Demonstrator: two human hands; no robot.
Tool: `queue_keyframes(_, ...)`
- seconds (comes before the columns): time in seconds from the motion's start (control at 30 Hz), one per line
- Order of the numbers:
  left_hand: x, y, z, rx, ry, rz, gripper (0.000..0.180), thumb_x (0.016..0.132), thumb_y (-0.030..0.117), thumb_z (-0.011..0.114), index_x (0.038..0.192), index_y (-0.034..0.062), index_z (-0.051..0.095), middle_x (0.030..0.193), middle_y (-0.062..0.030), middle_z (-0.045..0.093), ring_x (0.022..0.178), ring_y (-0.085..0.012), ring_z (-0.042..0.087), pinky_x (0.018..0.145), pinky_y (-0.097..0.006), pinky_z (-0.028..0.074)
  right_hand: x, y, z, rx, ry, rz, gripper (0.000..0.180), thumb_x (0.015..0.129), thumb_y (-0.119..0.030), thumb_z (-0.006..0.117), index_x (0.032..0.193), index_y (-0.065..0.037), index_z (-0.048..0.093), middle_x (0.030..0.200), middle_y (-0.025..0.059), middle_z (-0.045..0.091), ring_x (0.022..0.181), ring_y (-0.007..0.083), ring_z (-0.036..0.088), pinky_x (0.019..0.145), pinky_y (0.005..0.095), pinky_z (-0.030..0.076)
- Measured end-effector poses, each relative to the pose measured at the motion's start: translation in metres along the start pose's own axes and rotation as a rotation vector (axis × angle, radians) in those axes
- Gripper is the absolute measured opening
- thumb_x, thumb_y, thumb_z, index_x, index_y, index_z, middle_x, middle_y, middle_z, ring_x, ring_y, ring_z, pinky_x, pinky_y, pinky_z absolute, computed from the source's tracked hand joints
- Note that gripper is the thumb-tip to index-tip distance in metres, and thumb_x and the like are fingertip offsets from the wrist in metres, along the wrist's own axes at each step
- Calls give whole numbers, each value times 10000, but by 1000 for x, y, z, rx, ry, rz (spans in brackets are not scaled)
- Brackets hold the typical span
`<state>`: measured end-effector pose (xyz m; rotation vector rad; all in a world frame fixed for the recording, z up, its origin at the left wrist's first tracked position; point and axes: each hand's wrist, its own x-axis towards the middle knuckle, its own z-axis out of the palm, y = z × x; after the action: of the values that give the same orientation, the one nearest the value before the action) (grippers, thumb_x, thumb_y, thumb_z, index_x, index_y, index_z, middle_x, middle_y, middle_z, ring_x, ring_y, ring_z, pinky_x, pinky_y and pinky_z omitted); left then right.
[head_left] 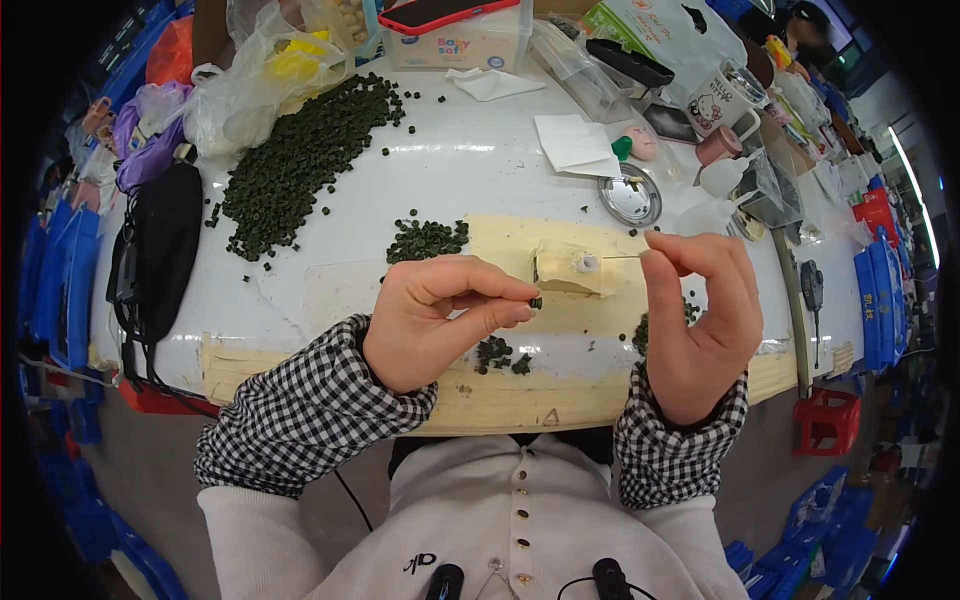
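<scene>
My left hand (432,318) pinches a small dark green ring-like part (537,303) between thumb and forefinger. In my right hand (703,318), thumb and forefinger are closed on a thin needle-like rod (622,258) that points left. Its tip lies near a small white round piece (588,263) on a block wrapped in cream tape (558,270); I cannot tell whether they touch. The left fingertips are just left of this block. A small pile of green parts (425,240) lies beyond my left hand, and a few more (495,354) lie nearer me.
A large heap of green parts (300,160) covers the table's far left, beside plastic bags (245,105) and a black pouch (168,270). At far right are a round metal dish (630,197), white paper (578,146) and a mug (718,100). A plastic tub (455,45) stands at the back.
</scene>
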<state>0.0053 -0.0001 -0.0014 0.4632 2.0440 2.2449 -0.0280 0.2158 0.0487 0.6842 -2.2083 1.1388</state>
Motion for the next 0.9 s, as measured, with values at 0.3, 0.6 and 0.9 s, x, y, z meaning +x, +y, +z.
queue_keyframes(0.3,2,0,3,-7,-14,2,154,868,-93,616,1015,-70,654,968,-142,663,890,-174,670,810,-268,556,-12,3,20,577,-212,142,109,936,-70,599,961,35,582,855,98,632,827,155,639,750,260,517)
queue_keyframes(0.6,1,0,1,-11,-13,3,154,866,-90,618,1014,-69,656,963,-140,665,885,-172,669,808,-269,555,-13,4,23,635,-262,127,101,963,-51,554,974,49,546,883,105,639,834,151,672,750,251,538)
queue_keyframes(0.9,1,-1,2,-23,-14,14,156,865,-90,619,1015,-70,657,966,-143,665,883,-169,670,804,-266,558,-13,5,23,605,-259,91,95,955,-48,566,974,46,563,894,103,630,829,157,672,743,254,540)
